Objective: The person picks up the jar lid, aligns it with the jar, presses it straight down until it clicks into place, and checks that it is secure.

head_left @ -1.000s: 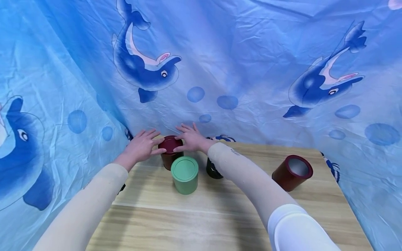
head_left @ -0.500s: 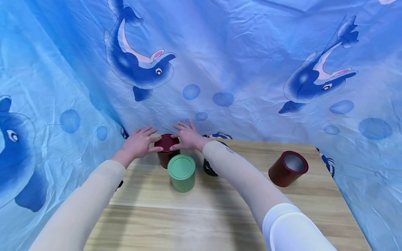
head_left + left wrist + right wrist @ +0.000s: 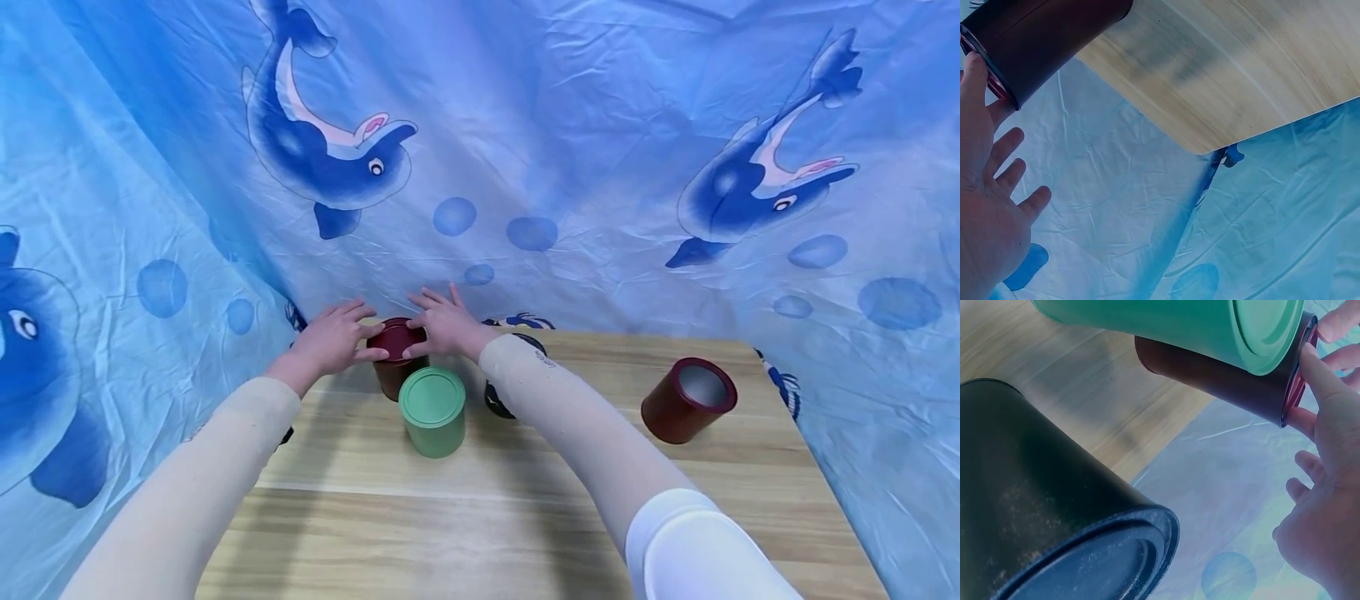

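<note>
A dark red can with a red lid stands at the back left of the table. My left hand is at the lid's left edge, its thumb and forefinger touching the rim. On the right edge, the thumb and forefinger of my right hand touch the rim too. The other fingers of both hands are spread away from the can. The right wrist view shows the right thumb laid across the rim. A green lidded can stands just in front and overlaps the red can there.
A black can stands beside the green one, partly hidden by the right forearm in the head view. Farther right is an open dark red can with a silvery inside. Blue dolphin-print sheeting hangs behind the wooden table.
The head view has shifted slightly, so everything sits a little farther left and higher in it. Both hands keep their places at the red can's lid.
</note>
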`<state>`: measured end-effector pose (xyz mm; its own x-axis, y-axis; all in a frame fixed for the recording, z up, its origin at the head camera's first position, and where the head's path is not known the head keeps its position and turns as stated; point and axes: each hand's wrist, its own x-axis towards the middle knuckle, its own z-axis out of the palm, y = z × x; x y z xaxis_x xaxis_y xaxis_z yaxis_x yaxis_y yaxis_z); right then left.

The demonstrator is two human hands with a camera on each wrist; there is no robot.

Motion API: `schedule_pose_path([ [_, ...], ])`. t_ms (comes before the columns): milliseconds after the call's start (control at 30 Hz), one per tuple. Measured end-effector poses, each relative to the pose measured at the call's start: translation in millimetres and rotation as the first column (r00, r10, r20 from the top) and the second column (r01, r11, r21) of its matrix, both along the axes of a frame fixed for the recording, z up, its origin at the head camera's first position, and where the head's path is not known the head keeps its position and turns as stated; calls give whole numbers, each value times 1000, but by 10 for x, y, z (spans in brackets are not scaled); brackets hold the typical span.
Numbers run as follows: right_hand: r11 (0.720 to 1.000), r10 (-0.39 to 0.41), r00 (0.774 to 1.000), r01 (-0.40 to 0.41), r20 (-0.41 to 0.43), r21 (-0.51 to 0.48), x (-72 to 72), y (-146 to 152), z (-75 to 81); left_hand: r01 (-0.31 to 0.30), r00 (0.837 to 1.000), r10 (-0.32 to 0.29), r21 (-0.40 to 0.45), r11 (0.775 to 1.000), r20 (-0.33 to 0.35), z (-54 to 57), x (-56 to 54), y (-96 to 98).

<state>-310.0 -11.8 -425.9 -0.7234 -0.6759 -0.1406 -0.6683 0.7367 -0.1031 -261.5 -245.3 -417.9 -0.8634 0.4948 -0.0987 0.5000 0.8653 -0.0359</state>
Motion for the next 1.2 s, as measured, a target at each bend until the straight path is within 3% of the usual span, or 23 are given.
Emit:
schedule_pose_path([
  [300, 999, -34, 999, 35, 35, -27, -3, 32, 69, -22, 999, 21, -14, 1000, -33, 49, -18, 35],
  [767, 995, -85, 995, 87, 50, -41, 47, 36, 156, -114, 993, 114, 1, 993, -21, 95, 25, 133],
  [1000, 992, -110, 991, 114, 71, -54, 78, 1, 118, -141, 990, 141, -7, 990, -2, 108, 69, 140],
  [1200, 992, -106, 991, 111, 85, -60, 124, -27, 39, -160, 987, 160, -5, 987, 10, 40, 145, 129],
])
